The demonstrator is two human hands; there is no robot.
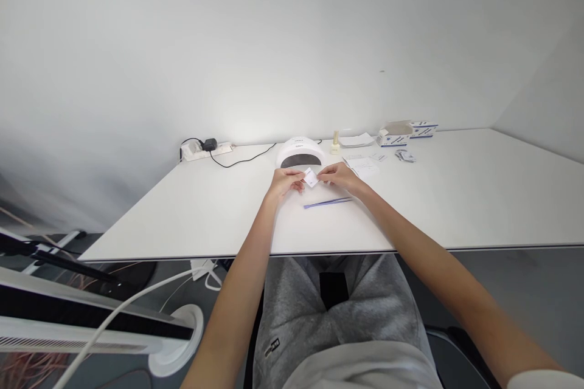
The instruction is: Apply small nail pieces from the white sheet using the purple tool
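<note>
A small square white packet (311, 177) with faint dark print is stretched between my two hands above the white table. My left hand (287, 182) pinches its left corner, and my right hand (337, 176) pinches the right side. Just behind the hands stands a white dome-shaped nail lamp (299, 149) with a dark opening facing me. In front of them a pair of blue-purple tweezers (327, 202) lies on the tabletop. Several similar packets (406, 155) are in a small pile to the right.
Toward the back stand a nail polish bottle (335, 144), a stack of white sheets (356, 140), a printed paper (361, 165) and two cardboard boxes (395, 136). At the back left, a power strip (207, 151) feeds a black cable. A white tower-shaped appliance (91, 316) stands left of the table.
</note>
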